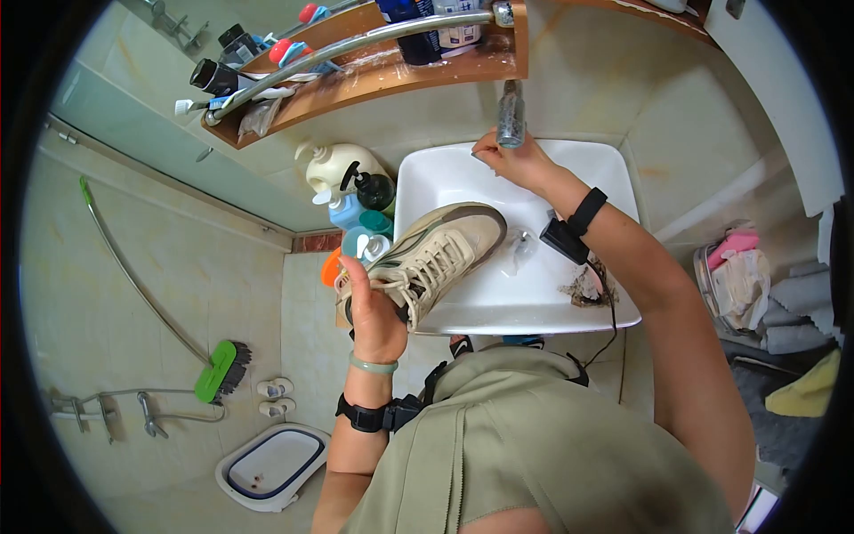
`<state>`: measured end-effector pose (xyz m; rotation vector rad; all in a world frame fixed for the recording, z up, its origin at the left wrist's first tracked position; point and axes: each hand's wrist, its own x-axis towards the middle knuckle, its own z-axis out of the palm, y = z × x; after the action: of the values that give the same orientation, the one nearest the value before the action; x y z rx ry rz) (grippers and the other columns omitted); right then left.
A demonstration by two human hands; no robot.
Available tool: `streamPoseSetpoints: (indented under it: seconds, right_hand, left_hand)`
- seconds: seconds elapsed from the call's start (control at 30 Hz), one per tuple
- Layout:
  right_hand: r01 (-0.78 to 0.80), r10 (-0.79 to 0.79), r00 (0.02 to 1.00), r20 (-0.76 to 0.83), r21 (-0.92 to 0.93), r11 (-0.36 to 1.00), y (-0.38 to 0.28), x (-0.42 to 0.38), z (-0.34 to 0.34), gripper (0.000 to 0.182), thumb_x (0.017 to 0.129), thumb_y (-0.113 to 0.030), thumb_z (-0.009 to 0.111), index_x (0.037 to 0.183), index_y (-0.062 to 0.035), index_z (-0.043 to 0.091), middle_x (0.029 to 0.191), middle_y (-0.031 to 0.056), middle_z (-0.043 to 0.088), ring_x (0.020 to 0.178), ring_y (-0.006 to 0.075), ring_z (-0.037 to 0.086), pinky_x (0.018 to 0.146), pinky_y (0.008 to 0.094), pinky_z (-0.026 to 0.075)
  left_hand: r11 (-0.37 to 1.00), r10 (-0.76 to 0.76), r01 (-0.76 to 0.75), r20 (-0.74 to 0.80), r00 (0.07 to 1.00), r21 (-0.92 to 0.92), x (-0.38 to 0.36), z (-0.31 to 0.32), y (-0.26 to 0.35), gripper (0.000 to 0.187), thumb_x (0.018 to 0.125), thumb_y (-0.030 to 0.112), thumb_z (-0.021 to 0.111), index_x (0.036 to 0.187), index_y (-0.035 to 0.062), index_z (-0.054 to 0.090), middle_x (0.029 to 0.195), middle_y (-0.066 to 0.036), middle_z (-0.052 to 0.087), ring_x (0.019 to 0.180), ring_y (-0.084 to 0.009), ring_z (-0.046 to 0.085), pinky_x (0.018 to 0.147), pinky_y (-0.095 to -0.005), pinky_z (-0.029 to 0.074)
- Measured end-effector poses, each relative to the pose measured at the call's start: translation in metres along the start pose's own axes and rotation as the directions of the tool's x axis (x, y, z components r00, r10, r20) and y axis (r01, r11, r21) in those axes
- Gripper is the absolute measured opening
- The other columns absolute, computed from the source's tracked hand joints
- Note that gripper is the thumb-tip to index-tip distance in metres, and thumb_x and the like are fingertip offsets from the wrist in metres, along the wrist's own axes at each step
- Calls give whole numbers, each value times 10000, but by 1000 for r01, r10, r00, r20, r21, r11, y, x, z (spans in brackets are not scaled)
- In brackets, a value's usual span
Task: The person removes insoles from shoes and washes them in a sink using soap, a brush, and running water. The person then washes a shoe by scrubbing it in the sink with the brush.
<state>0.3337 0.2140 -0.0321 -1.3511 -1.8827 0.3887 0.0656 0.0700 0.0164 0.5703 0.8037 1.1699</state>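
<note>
A beige lace-up sneaker [440, 258] is tilted over the left part of the white sink [414, 173], its toe pointing up and right. My left hand [380, 322] is closed around its heel end, thumb up along the side, with the other fingers hidden by the shoe. Just below the metal faucet [511, 116] is my right hand [523, 165], its fingers curled together. The faucet partly covers that hand, so whether it touches the metal or pinches something small cannot be made out. Dark debris [589, 287] lies at the sink's lower right, beside the drain [519, 240].
Pump bottles [342, 169] crowd the sink's left side. Above hangs a wooden shelf [382, 80] with toothbrushes and bottles. A green brush [218, 374] leans at left, near a folding basin [271, 467]. A wire basket [712, 285] hangs at right.
</note>
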Motion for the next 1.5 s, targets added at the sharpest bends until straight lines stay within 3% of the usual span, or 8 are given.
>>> streamPoseSetpoints:
  seconds: [0.4,0.5,0.6,0.73,0.93,1.03,1.3,1.5]
  right_hand:
    - [-144,122,976,180,118,982,-4,-7,-4,128,839,-101,624,904,3,664,797,79,615,653,140,605,547,275,527]
    - [-255,243,967,80,405,878,-9,-19,-8,106,832,-115,597,845,-18,637,747,130,643,677,235,636,604,328,508]
    - [-138,140,990,-31,38,990,-4,-48,-25,117,813,-120,606,861,-18,638,854,170,656,770,313,637,678,372,516]
    - [-399,623,744,243,-586,705,25,-101,-38,351,767,-194,661,1091,-68,617,883,150,657,818,366,634,764,419,510]
    - [-303,634,670,387,-637,709,45,-152,-18,803,773,-180,659,1434,-51,223,1027,190,613,950,306,623,781,434,504]
    - [-436,702,629,332,-597,673,58,-155,-2,715,798,-86,597,1414,-5,242,1052,246,586,987,323,605,791,441,500]
    - [-618,711,633,307,-352,703,5,-146,31,623,842,-15,478,1405,11,213,1134,345,485,998,474,559,835,474,478]
    - [-565,641,660,391,-304,767,-27,-141,66,675,896,-59,402,1480,-177,83,1288,389,304,1089,499,485,916,474,432]
  left_hand:
    - [983,-24,7,85,996,185,-3,14,-8,746,903,611,391,1289,-25,444,1250,-122,536,1126,-205,540,973,-336,418]
    - [974,5,-29,106,994,225,5,8,-17,716,908,588,414,1286,-19,449,1244,-113,535,1128,-188,530,971,-326,415]
    - [959,-27,-1,92,995,285,14,8,-29,695,903,575,454,1275,-12,463,1220,-98,536,1104,-169,522,950,-310,412]
    - [921,-65,21,99,993,389,26,17,-42,710,903,594,427,1257,-20,479,1222,-118,555,1112,-196,548,962,-327,424]
    - [916,-209,177,53,976,361,59,16,-65,800,854,639,483,1271,-43,469,1218,-118,543,1097,-180,526,940,-310,412]
    - [871,-265,254,-33,964,422,72,10,-78,899,801,699,511,1257,-75,470,1192,-127,536,1055,-158,517,893,-289,414]
    - [805,-226,255,-121,967,535,91,-15,-105,228,733,-5,612,950,-75,605,907,-129,644,786,-212,630,700,-316,511]
    - [735,-205,295,-215,955,610,95,-15,-110,242,751,-5,595,957,-102,510,872,-167,601,756,-225,602,620,-345,491]
